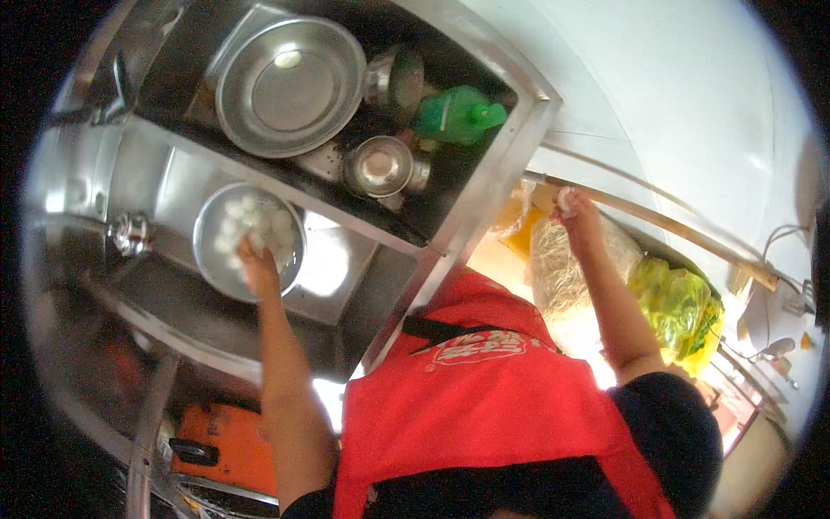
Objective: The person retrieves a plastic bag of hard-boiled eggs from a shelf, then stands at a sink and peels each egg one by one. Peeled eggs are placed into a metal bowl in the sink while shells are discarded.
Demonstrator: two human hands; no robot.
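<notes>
My left hand dips into a round metal bowl in the lower basin of a steel sink. Pale, roundish pieces fill the middle of the bowl, seemingly in water; my fingertips touch them, and whether they grip one is hidden. Off to the right, beyond the sink's edge, my right hand is raised with its fingers curled on a small whitish item whose kind is unclear. It is above a clear bag of pale, thin strands.
The upper basin holds a large metal bowl with one pale piece, smaller metal vessels and a green plastic bottle. A faucet is at the left. Bagged leafy greens lie at the right, an orange container below the sink.
</notes>
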